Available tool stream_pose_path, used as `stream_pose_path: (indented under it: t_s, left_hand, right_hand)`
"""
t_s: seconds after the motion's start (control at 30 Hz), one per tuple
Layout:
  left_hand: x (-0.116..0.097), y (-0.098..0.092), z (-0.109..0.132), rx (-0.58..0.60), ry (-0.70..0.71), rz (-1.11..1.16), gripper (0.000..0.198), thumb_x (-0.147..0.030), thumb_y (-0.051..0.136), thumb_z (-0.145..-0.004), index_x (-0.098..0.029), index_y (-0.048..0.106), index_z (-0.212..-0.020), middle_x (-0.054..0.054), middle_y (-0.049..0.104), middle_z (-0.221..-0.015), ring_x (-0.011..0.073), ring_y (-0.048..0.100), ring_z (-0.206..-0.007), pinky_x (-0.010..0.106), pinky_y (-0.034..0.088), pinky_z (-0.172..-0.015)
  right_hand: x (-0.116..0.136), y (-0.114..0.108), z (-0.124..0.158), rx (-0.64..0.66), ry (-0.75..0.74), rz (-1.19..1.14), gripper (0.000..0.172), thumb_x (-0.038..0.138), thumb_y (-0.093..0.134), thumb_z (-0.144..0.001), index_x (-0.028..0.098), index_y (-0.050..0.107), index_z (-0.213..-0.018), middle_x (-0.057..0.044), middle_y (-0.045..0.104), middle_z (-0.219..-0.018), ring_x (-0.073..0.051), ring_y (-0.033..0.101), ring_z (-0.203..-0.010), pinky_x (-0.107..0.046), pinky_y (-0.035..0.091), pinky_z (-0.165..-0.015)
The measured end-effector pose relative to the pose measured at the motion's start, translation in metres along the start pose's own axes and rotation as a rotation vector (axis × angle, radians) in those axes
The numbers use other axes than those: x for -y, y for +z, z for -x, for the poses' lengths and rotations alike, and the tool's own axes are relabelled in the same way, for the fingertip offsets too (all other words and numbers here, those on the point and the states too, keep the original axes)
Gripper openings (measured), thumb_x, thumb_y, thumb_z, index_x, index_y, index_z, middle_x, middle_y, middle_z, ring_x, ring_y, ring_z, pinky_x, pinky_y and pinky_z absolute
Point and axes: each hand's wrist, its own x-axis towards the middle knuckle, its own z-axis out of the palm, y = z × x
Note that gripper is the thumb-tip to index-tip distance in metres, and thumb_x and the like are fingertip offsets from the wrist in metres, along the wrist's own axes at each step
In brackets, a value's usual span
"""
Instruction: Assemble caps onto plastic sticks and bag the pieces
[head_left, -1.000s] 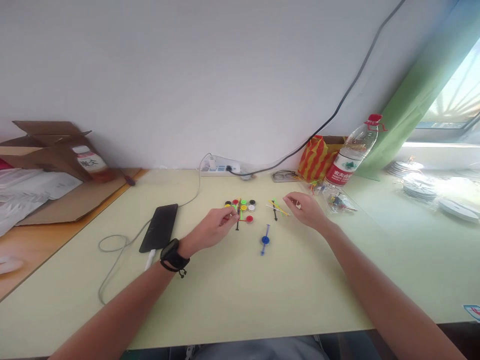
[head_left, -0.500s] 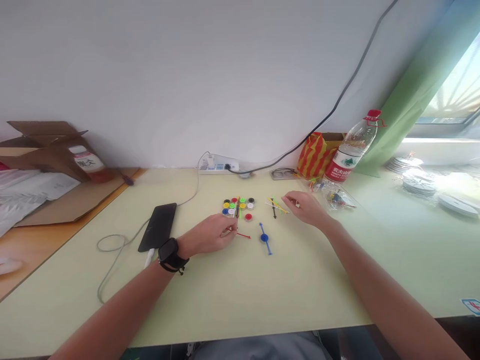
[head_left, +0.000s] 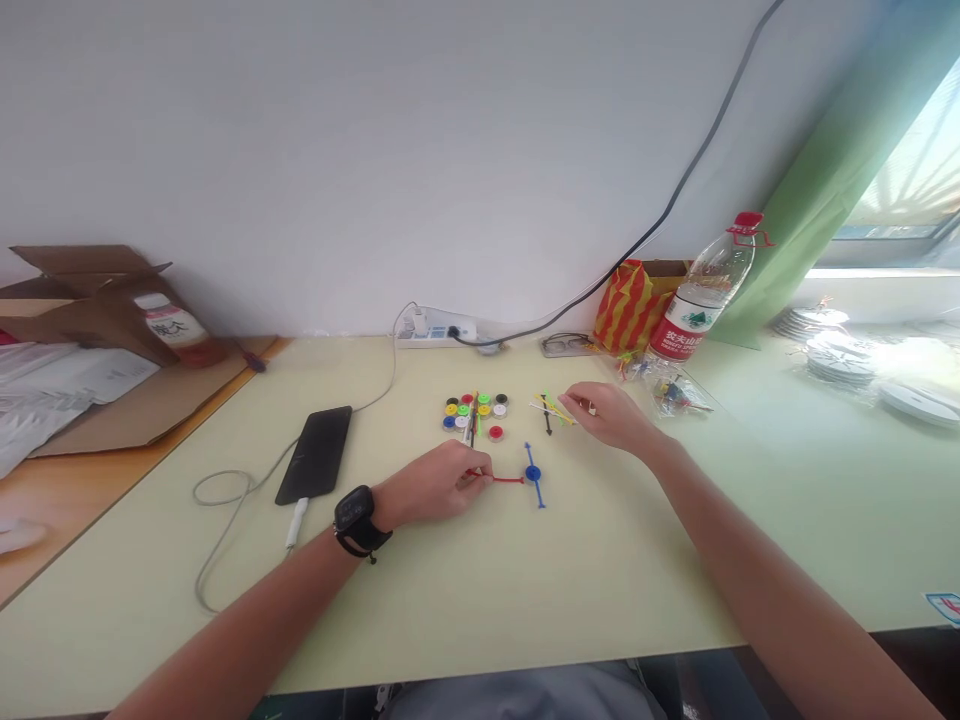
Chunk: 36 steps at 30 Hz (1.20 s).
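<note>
My left hand (head_left: 442, 482), with a black watch (head_left: 358, 522) on its wrist, pinches a red arrow-shaped pointer (head_left: 506, 480) near one end. The pointer's free tip reaches right, close to a blue arrow pointer (head_left: 537, 492) with a round blue hub (head_left: 532, 473), lying on the table. My right hand (head_left: 611, 415) is closed beside a small pile of yellow, green, white and black pointers (head_left: 550, 408); whether its fingertips grip one is hidden. Beyond my left hand sit several coloured round discs (head_left: 484, 400), with more pointers lying across them and a red disc (head_left: 496, 433) slightly apart.
A phone (head_left: 315, 455) with a charging cable lies left on the table (head_left: 480, 600). At the back are a power strip (head_left: 436, 333), glasses (head_left: 567, 345), a striped bag (head_left: 622, 310), a water bottle (head_left: 697, 295) and a plastic packet (head_left: 675, 395). A cardboard box (head_left: 97, 300) stands left.
My left hand has moved right and slightly toward me, bringing the red pointer up beside the blue one. The blue pointer has shifted a little. My right hand stays almost in place.
</note>
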Motion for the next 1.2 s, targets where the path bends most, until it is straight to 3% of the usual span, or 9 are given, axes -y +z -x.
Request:
stream_pose_path:
  t_s: [0.13,0.33,0.43,0.57,0.7,0.87,1.0,1.2]
  left_hand:
    - [-0.005,0.013,-0.005,-0.040,0.020,-0.006,0.026,-0.028,0.048,-0.098,-0.021,0.069,-0.086,0.002,0.061,-0.063,0.0167,0.050,-0.055,0.030,0.033,-0.055]
    - [-0.010,0.029,-0.010,-0.080,0.065,-0.093,0.027,-0.028,0.045,-0.103,-0.022,0.069,-0.093,0.004,0.069,-0.076,0.0191,0.060,-0.066,0.030,0.039,-0.062]
    - [-0.008,0.032,-0.010,-0.108,0.079,-0.115,0.026,-0.029,0.045,-0.104,-0.022,0.070,-0.100,0.004,0.071,-0.083,0.0195,0.063,-0.071,0.031,0.042,-0.065]
    - [-0.005,0.033,-0.008,-0.132,0.113,-0.133,0.027,-0.028,0.043,-0.105,-0.022,0.069,-0.111,0.006,0.073,-0.096,0.0204,0.067,-0.083,0.032,0.046,-0.074]
    - [-0.004,0.036,-0.009,-0.124,0.116,-0.175,0.028,-0.029,0.042,-0.106,-0.023,0.068,-0.114,0.006,0.073,-0.099,0.0211,0.068,-0.086,0.033,0.047,-0.075]
    - [0.001,0.034,-0.012,-0.234,0.085,-0.219,0.029,-0.029,0.040,-0.107,-0.023,0.069,-0.108,0.007,0.072,-0.102,0.0228,0.066,-0.096,0.036,0.049,-0.080]
    - [0.005,0.030,-0.016,-0.424,0.053,-0.243,0.027,-0.026,0.043,-0.106,-0.022,0.069,-0.108,0.009,0.070,-0.121,0.0261,0.060,-0.108,0.043,0.047,-0.093]
    - [0.004,0.032,-0.017,-0.362,0.036,-0.176,0.026,-0.024,0.043,-0.105,-0.021,0.069,-0.107,0.005,0.074,-0.118,0.0250,0.055,-0.097,0.043,0.046,-0.089]
  right_hand:
    - [0.012,-0.008,0.001,0.057,0.004,-0.133,0.030,0.040,0.052,-0.096,0.021,0.066,-0.078,-0.005,0.068,-0.075,-0.018,0.055,-0.068,-0.031,0.040,-0.066]
    - [0.036,-0.019,0.008,0.454,-0.065,-0.344,0.024,0.046,0.073,-0.083,0.024,0.076,-0.090,-0.002,0.069,-0.077,-0.018,0.057,-0.071,-0.029,0.043,-0.062]
    - [0.041,-0.017,0.009,0.530,-0.095,-0.305,0.016,0.040,0.072,-0.083,0.024,0.076,-0.086,-0.002,0.070,-0.081,-0.018,0.058,-0.073,-0.029,0.044,-0.063]
    - [0.028,-0.019,0.012,0.536,-0.054,-0.252,0.012,0.033,0.069,-0.082,0.023,0.073,-0.077,-0.002,0.068,-0.077,-0.017,0.058,-0.069,-0.029,0.043,-0.060]
    - [-0.011,-0.033,0.021,0.502,0.115,-0.190,0.013,0.031,0.075,-0.075,0.023,0.071,-0.067,-0.003,0.066,-0.071,-0.017,0.057,-0.061,-0.029,0.038,-0.053]
    - [-0.048,-0.047,0.024,0.289,0.278,0.088,0.011,0.024,0.075,-0.074,0.022,0.066,-0.066,-0.005,0.068,-0.075,-0.019,0.060,-0.062,-0.031,0.039,-0.055]
    - [-0.027,-0.046,0.014,0.191,0.211,0.076,0.011,0.031,0.066,-0.085,0.023,0.068,-0.079,-0.005,0.068,-0.076,-0.020,0.061,-0.067,-0.032,0.041,-0.060]
    - [0.035,-0.017,0.017,0.308,0.034,-0.229,0.017,0.036,0.059,-0.094,0.025,0.069,-0.103,-0.005,0.072,-0.098,-0.020,0.064,-0.081,-0.031,0.048,-0.069]
